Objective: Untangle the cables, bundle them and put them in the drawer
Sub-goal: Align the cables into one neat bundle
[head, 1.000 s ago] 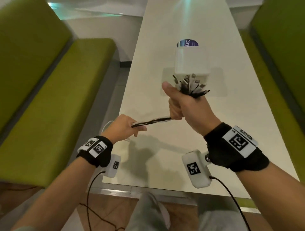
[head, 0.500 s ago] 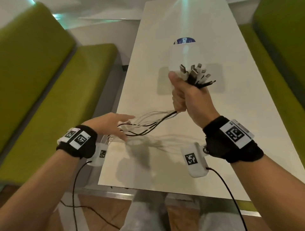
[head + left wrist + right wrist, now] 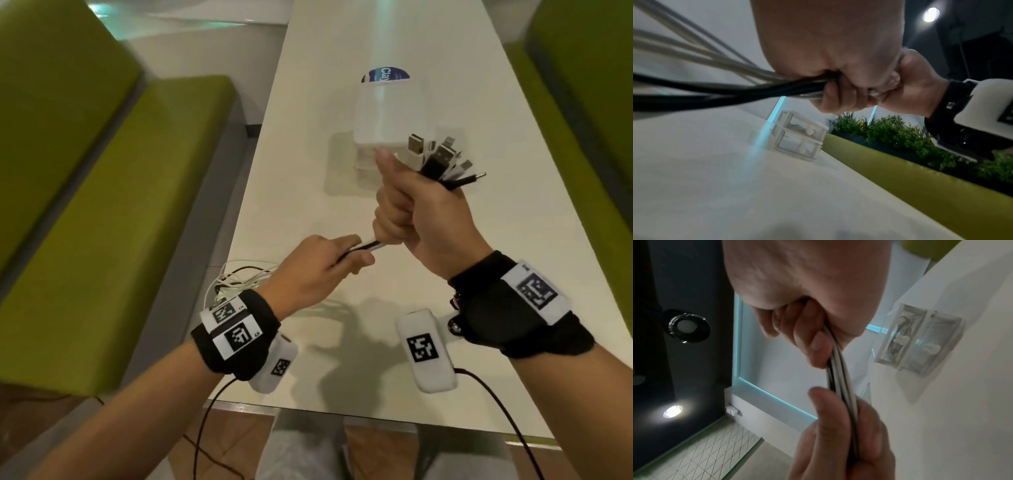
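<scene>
So I have the cables (image 3: 356,249) gathered in both fists. My right hand (image 3: 423,212) is clenched round them near their plug ends, held up off the desk (image 3: 513,240) so that the connectors (image 3: 440,161) stand together above my thumb and the ends stay level. My left hand (image 3: 310,274) is curled round the same strands just below, close to the right fist, with only a short stretch of cable showing between the two. I judge I hold them this way so the left can run down the lengths and draw them straight and side by side.

Behind my left wrist the loose tails (image 3: 239,279) lie in loops at the desk's near left edge, not yet gathered.

As for number: the cables are both black and white. I can make out about seven plugs in the fan above my right fist, but they overlap, so I cannot give a sure count. The left wrist view shows several pale strands and at least two dark ones entering my left fist.

One small drawer unit (image 3: 799,141) stands farther along the desk, well apart from my hands. It has two clear drawers, one above the other, each with one knob, both closed. The upper one seems to hold some cables already.
</scene>
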The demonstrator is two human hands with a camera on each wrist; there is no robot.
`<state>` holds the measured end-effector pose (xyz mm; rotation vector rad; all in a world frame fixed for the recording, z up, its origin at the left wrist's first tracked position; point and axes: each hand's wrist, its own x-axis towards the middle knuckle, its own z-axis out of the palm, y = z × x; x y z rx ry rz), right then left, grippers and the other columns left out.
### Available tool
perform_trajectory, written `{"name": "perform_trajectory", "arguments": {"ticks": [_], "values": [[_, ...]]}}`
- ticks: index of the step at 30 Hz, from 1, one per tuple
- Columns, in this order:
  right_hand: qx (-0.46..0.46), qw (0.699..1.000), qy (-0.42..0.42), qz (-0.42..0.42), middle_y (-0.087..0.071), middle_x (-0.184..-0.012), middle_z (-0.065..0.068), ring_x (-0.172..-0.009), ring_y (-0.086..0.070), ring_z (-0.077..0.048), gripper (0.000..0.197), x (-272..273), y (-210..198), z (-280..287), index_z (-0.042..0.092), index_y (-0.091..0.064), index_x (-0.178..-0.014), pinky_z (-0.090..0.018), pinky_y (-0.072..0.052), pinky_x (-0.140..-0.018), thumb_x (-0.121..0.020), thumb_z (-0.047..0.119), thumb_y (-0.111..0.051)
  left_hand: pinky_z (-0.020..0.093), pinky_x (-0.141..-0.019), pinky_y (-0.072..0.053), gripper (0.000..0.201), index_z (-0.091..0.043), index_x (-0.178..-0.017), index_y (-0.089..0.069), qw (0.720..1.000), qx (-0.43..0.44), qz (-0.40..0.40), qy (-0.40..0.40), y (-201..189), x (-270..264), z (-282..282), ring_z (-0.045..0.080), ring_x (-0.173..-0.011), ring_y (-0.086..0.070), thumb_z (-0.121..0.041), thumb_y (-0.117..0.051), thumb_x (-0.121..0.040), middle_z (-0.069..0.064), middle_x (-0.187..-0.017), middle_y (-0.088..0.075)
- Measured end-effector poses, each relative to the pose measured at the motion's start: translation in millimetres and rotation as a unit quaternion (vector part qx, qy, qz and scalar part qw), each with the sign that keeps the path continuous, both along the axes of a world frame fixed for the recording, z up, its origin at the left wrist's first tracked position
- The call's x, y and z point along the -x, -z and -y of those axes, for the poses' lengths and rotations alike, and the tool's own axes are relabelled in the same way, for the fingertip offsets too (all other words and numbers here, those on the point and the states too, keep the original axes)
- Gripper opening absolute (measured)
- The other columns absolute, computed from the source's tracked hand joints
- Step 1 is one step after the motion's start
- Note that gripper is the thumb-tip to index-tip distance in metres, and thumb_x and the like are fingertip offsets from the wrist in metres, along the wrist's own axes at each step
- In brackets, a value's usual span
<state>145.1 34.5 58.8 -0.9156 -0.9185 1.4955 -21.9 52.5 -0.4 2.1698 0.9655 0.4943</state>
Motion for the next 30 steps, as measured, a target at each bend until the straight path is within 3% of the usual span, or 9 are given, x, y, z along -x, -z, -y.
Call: {"name": "perform_trajectory", "arguments": {"ticks": [4,6,10,16,20,22,24,26,30], "values": [[0.017,1.0,0.024,0.004,-0.014,-0.045,0.002,-0.04,-0.011,-0.017,0.056,-5,-1,11,0.022,-0.022,-0.051,-0.029,-0.015,-0.045,-0.084,0.043,-0.063,0.027,-0.059,-0.04,0.043,-0.032,-0.063,-0.043,0.999,-0.012,-0.047,0.003,1,2,6,0.012,-0.055,-0.05,-0.064,-0.03,-0.089,-0.008,-0.057,-0.052],[0.025,0.999,0.023,0.008,-0.014,-0.046,0.002,-0.041,-0.01,-0.017,0.056,-4,-1,15,0.021,-0.022,-0.052,-0.03,-0.013,-0.046,-0.087,0.041,-0.061,0.024,-0.057,-0.037,0.047,-0.031,-0.063,-0.044,0.998,-0.005,-0.06,0.01,1,5,10,0.01,-0.054,-0.047,-0.065,-0.033,-0.094,-0.008,-0.056,-0.05],[0.029,0.994,0.002,0.106,-0.016,-0.05,0.002,-0.044,-0.011,-0.017,0.051,-1,4,24,0.022,-0.026,-0.056,-0.031,-0.011,-0.046,-0.096,0.029,-0.058,0.02,-0.052,-0.031,0.051,-0.021,-0.068,-0.052,0.99,0.0,-0.131,0.046,-8,7,8,0.01,-0.049,-0.044,-0.063,-0.034,-0.09,0.002,-0.056,-0.053],[0.036,0.981,0.023,0.19,-0.021,-0.05,0.002,-0.043,-0.015,-0.015,0.052,-12,0,37,0.025,-0.031,-0.052,-0.031,-0.01,-0.048,-0.095,0.034,-0.058,0.025,-0.057,-0.034,0.052,-0.023,-0.066,-0.053,0.976,0.003,-0.206,0.064,-20,11,11,0.009,-0.052,-0.047,-0.064,-0.033,-0.093,0.002,-0.058,-0.056],[0.011,0.927,0.018,0.375,-0.032,-0.047,0.006,-0.044,-0.027,-0.011,0.053,-22,-1,44,0.024,-0.037,-0.047,-0.02,-0.027,-0.045,-0.093,0.037,-0.06,0.026,-0.059,-0.038,0.049,-0.024,-0.066,-0.054,0.972,0.009,-0.226,0.07,-28,7,13,0.011,-0.055,-0.049,-0.061,-0.039,-0.094,-0.001,-0.061,-0.058],[0.024,0.911,0.011,0.412,-0.039,-0.046,0.009,-0.044,-0.032,-0.009,0.05,-26,4,45,0.024,-0.044,-0.047,-0.016,-0.029,-0.045,-0.092,0.036,-0.063,0.026,-0.058,-0.039,0.05,-0.022,-0.068,-0.058,0.97,0.003,-0.233,0.072,-37,4,11,0.01,-0.054,-0.05,-0.062,-0.042,-0.093,0.0,-0.063,-0.061],[0.03,0.9,0.009,0.434,-0.053,-0.054,0.009,-0.05,-0.044,-0.011,0.043,-29,7,43,0.02,-0.052,-0.052,-0.024,-0.038,-0.055,-0.091,0.036,-0.064,0.027,-0.057,-0.039,0.05,-0.02,-0.069,-0.06,0.969,-0.009,-0.236,0.079,-46,-1,10,0.01,-0.052,-0.049,-0.061,-0.044,-0.093,0.001,-0.061,-0.06],[0.018,0.882,0.004,0.471,-0.062,-0.067,-0.003,-0.061,-0.054,-0.023,0.04,-31,7,40,0.016,-0.055,-0.059,-0.04,-0.046,-0.065,-0.091,0.039,-0.062,0.029,-0.057,-0.04,0.049,-0.017,-0.07,-0.061,0.969,-0.042,-0.229,0.086,-53,-10,12,0.008,-0.049,-0.048,-0.056,-0.046,-0.094,-0.003,-0.053,-0.055],[-0.014,0.857,-0.018,0.515,-0.062,-0.066,0.001,-0.066,-0.056,-0.022,0.036,-26,3,35,0.019,-0.059,-0.067,-0.04,-0.046,-0.069,-0.094,0.042,-0.051,0.015,-0.056,-0.034,0.037,-0.019,-0.07,-0.062,0.968,-0.115,-0.206,0.088,-66,-29,5,-0.002,-0.049,-0.046,-0.04,-0.05,-0.097,-0.016,-0.049,-0.048]]}}
